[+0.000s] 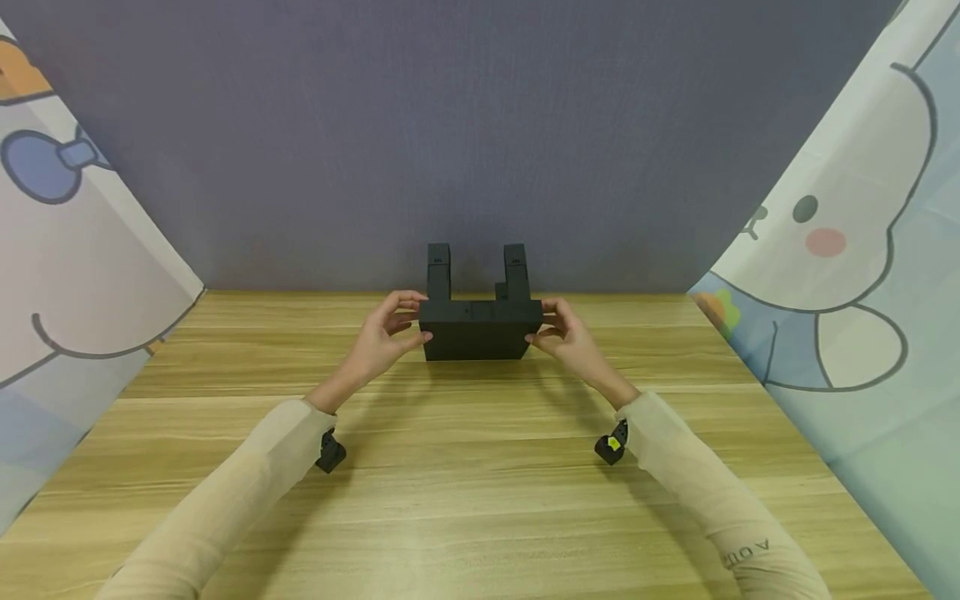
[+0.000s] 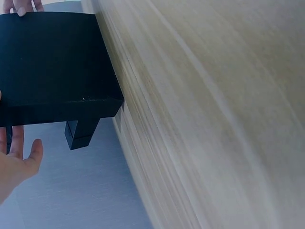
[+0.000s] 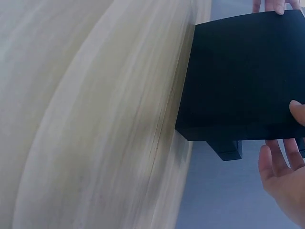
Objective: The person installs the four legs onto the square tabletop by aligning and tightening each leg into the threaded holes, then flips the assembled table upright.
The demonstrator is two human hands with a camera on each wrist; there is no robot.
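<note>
A small black table (image 1: 480,333) with a square top stands on edge on the wooden surface, its top facing me and its legs (image 1: 438,271) pointing toward the back wall. My left hand (image 1: 382,337) grips its left edge, thumb on the top's face and fingers behind. At the opposite edge, my right hand (image 1: 572,340) holds it the same way. Both wrist views show the flat black top (image 2: 52,62) close up, with one lower leg (image 3: 226,149) sticking out behind it. In the left wrist view, the right hand's fingers (image 2: 21,5) show over the far edge.
A wooden tabletop (image 1: 465,483) spreads out below my arms. Behind it rises a grey-blue wall panel (image 1: 450,133). Cartoon-printed sheets hang at the left (image 1: 90,267) and right (image 1: 847,292). Each wrist wears a small black camera (image 1: 330,452).
</note>
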